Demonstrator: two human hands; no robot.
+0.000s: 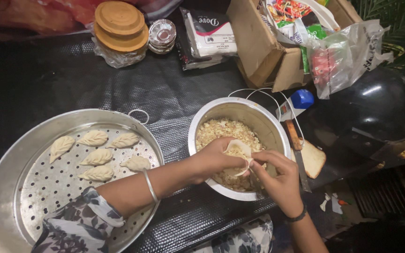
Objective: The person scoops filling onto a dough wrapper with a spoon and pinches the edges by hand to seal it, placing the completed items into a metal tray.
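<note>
- Now, from the head view, your left hand [212, 161] cups a soft, pale dough wrapper [238, 154] over the steel bowl [268, 124], fingers curled under it.
- Your right hand [277, 175] pinches the wrapper's lower edge between fingertips, otherwise half closed.
- That shiny round bowl holds crumbly, yellowish filling [221, 129].
- Beside it, the perforated metal steamer tray [5, 187] carries six pleated, leaf-shaped dumplings [97, 157] on a dark textured mat [174, 93].

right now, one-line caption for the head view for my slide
Both hands, left hand and right hand, pleat a dumpling over a filling bowl; six lie on the steamer tray.
</note>
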